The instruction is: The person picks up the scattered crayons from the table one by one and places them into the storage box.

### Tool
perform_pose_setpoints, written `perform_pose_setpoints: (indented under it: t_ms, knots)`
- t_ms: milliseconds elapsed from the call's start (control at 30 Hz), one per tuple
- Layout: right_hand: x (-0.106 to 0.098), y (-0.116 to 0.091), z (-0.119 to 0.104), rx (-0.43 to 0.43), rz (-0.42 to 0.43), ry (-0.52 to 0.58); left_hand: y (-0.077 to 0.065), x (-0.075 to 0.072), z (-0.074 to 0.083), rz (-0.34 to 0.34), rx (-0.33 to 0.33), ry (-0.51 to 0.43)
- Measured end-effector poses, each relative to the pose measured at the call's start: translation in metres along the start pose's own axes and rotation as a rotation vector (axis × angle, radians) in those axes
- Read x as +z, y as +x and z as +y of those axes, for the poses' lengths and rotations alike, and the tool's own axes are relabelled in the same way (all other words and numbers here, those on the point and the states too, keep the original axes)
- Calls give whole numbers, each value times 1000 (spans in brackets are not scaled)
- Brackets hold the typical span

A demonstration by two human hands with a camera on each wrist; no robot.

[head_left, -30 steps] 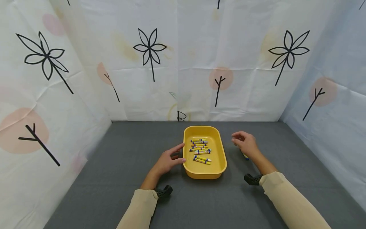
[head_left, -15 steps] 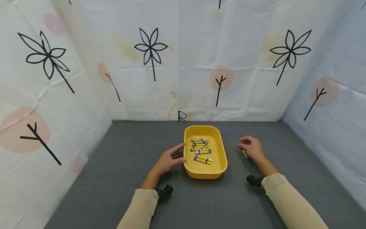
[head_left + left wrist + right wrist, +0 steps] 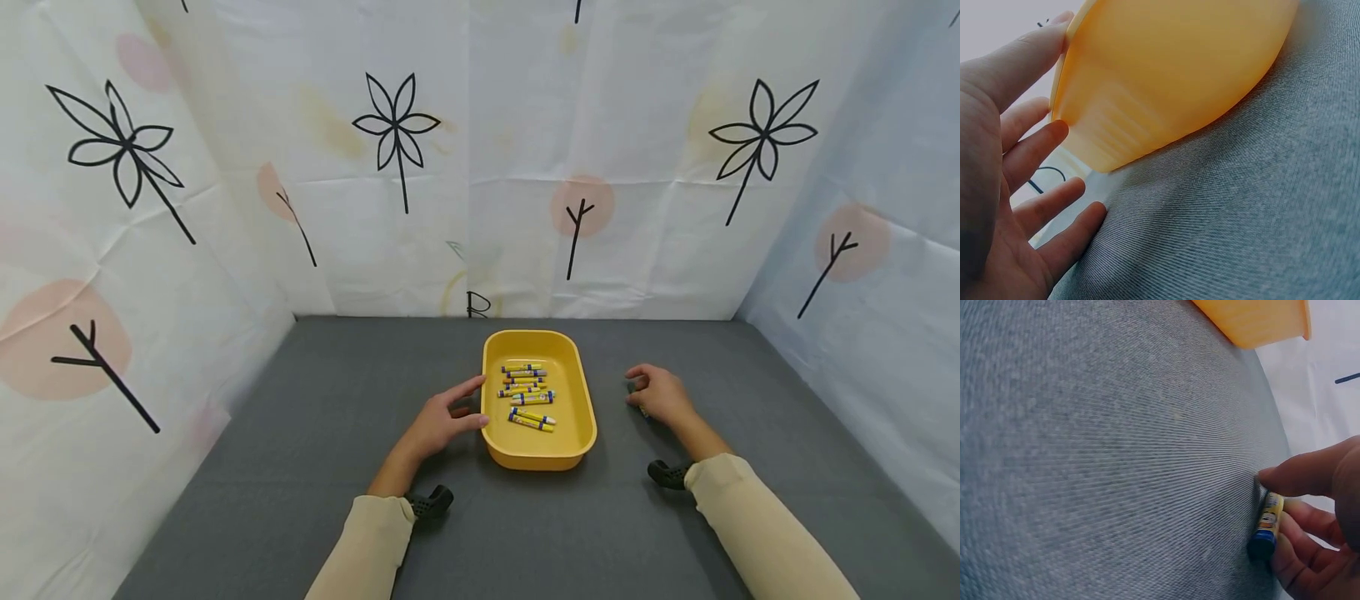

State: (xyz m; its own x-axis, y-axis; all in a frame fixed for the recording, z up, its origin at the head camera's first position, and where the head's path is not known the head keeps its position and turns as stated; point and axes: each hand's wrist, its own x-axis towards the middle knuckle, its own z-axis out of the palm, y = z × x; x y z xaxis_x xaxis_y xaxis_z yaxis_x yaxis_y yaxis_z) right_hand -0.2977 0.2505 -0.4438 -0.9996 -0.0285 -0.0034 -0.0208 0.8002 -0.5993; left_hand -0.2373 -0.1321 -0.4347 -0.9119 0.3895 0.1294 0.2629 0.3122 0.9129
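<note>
A yellow tray (image 3: pixel 536 460) stands mid-table in the head view, holding several crayons (image 3: pixel 531 399) with yellow and blue wrappers. My left hand (image 3: pixel 437 427) touches the tray's left rim with thumb and fingertips, the fingers mostly straight. The left wrist view shows the lower fingers of that hand spread apart beside the tray wall. To the right of the tray, my right hand (image 3: pixel 662 394) is down at the tabletop over a single crayon (image 3: pixel 1269 520). Thumb and fingers close around that crayon's sides while it lies on the cloth; its far end is hidden.
A dark grey cloth (image 3: pixel 360 375) covers the table. White patterned fabric (image 3: pixel 510 125) hangs behind it and along both sides. Black straps with dark devices sit on both wrists.
My right hand has moved slightly right and down to the loose crayon, and its fingers now close around it. The left hand stays at the tray rim.
</note>
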Motion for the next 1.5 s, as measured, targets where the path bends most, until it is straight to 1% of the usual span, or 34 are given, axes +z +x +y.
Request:
perform_pose_setpoints:
  t_ms: [200, 367, 500, 733, 900, 1000, 1133, 1267, 1500]
  knots:
    - [-4, 2, 0, -24, -44, -65, 1, 0, 2, -11, 7, 7]
    - [-8, 0, 0, -70, -68, -68, 1, 0, 3, -8, -6, 4]
    - [-9, -1, 1, -89, -46, -33, 1, 0, 2, -4, -11, 9]
    - [-13, -3, -2, -110, 17, 56, 0, -1, 1, 2, -3, 5]
    - [-15, -3, -11, -127, 45, 128, 0, 0, 1, 0, -1, -4]
    - [-17, -2, -16, -135, 58, 148, 0, 0, 1, -2, -1, -8]
    - [-18, -1, -25, -168, 69, 183, 0, 0, 1, -4, -5, -9]
    - [-20, 2, -35, -202, 64, 235, 0, 0, 1, -2, -10, -1]
    - [-19, 6, -60, -237, 25, 273, 1, 0, 0, -1, -11, 4]
